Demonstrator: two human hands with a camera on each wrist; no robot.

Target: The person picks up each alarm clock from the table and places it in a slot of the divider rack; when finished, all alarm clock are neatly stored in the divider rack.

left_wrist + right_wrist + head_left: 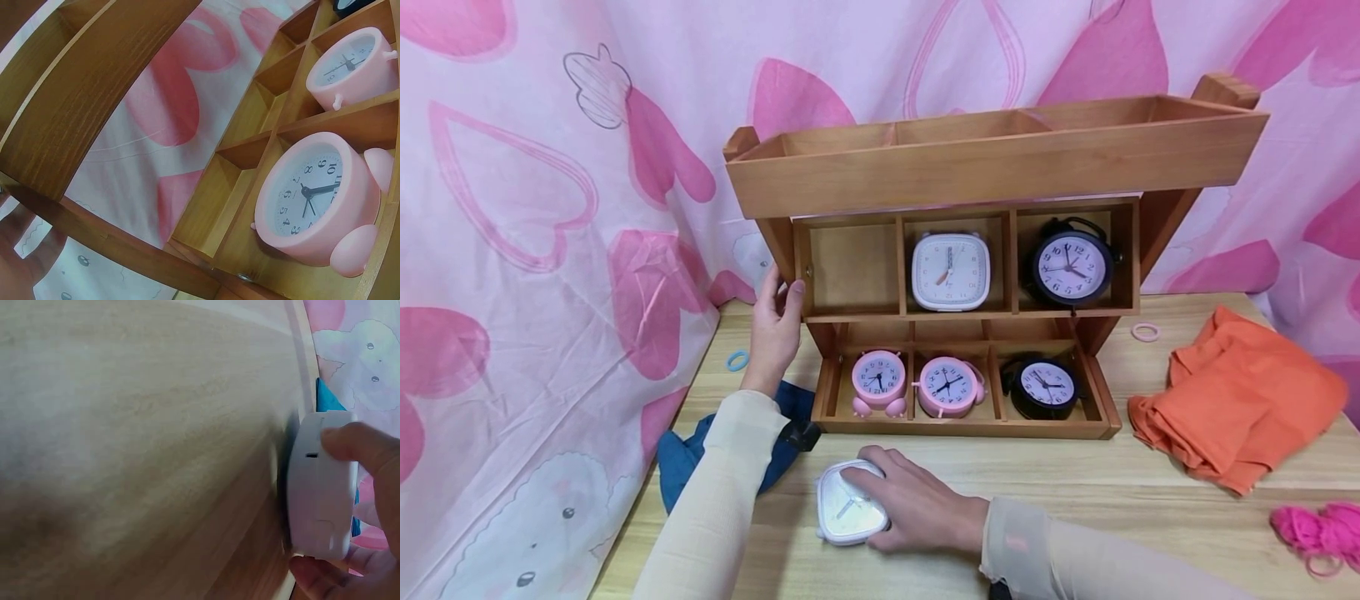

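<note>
My right hand grips a white square alarm clock just above or on the table in front of the wooden rack; thumb and fingers hold its edges. In the right wrist view the white clock shows side-on. At the wooden rack's left side, my left hand holds the upright, thumb in front and fingers partly hidden behind. The middle tier has a second white clock and a black clock. On the bottom tier sit two pink clocks and another black clock.
An orange cloth lies to the right, with pink yarn nearer the front. Left of the rack are a blue cloth and a blue ring. A pink ring lies right of it. A patterned curtain hangs behind.
</note>
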